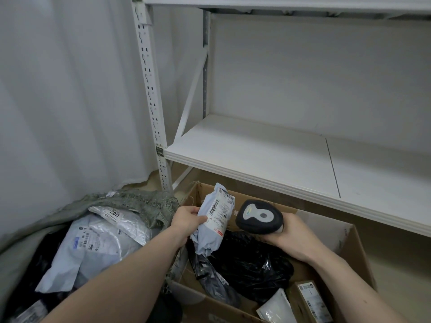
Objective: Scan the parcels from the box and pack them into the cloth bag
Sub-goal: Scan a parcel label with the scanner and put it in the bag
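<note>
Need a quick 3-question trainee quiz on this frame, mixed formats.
1. True or false: the left hand holds a pale parcel with its barcode label showing.
2. What does the right hand hold?
A. scanner
B. tape gun
C. phone
3. Fill in: the black bag lies in the ____.

Key: 1 true; 2 A; 3 box.

A silver parcel (116,220) in the cloth bag (149,203) reads "2011"; the shelf post tag (160,151) reads "1-04".
</note>
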